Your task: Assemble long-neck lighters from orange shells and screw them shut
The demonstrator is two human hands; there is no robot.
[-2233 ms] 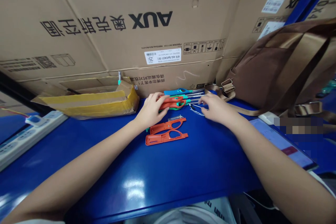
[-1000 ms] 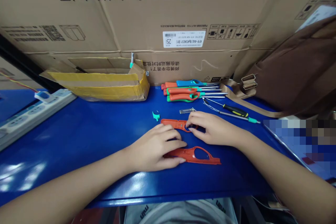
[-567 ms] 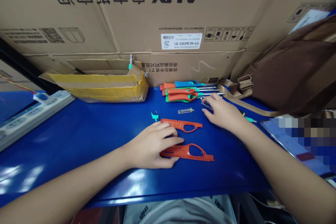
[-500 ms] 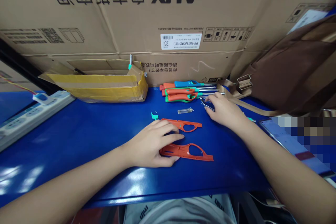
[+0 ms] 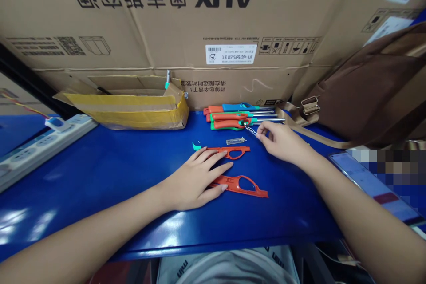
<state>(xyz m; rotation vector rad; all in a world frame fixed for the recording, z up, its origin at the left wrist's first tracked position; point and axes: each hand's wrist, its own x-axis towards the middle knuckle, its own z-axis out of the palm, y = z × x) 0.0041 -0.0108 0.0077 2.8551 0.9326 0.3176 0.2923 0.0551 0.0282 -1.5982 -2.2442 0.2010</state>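
My left hand (image 5: pixel 196 179) lies flat with its fingers spread, over two orange lighter shell halves. Its fingertips touch the far half (image 5: pixel 234 154), and its thumb rests on the near half (image 5: pixel 244 185); both left ends are hidden under it. My right hand (image 5: pixel 278 140) is closed in a pinch on a small part with thin white wires (image 5: pixel 252 131), which points left with a small dark end. Close by lie a clear fuel tank (image 5: pixel 235 141) and a green trigger (image 5: pixel 196 146).
Several assembled long-nosed lighters (image 5: pixel 229 116) are piled at the back. A yellow-taped cardboard box (image 5: pixel 126 113) stands left of them. A power strip (image 5: pixel 46 142) lies at far left. On the right are a brown bag (image 5: pixel 372 84), its strap and a phone (image 5: pixel 372 182). A large carton (image 5: pixel 159 26) stands behind.
My right hand has closed into a pinch, and the wired part now extends left from the fingertips. My left hand has flattened, and both shell halves have shifted slightly, the far one leftward.
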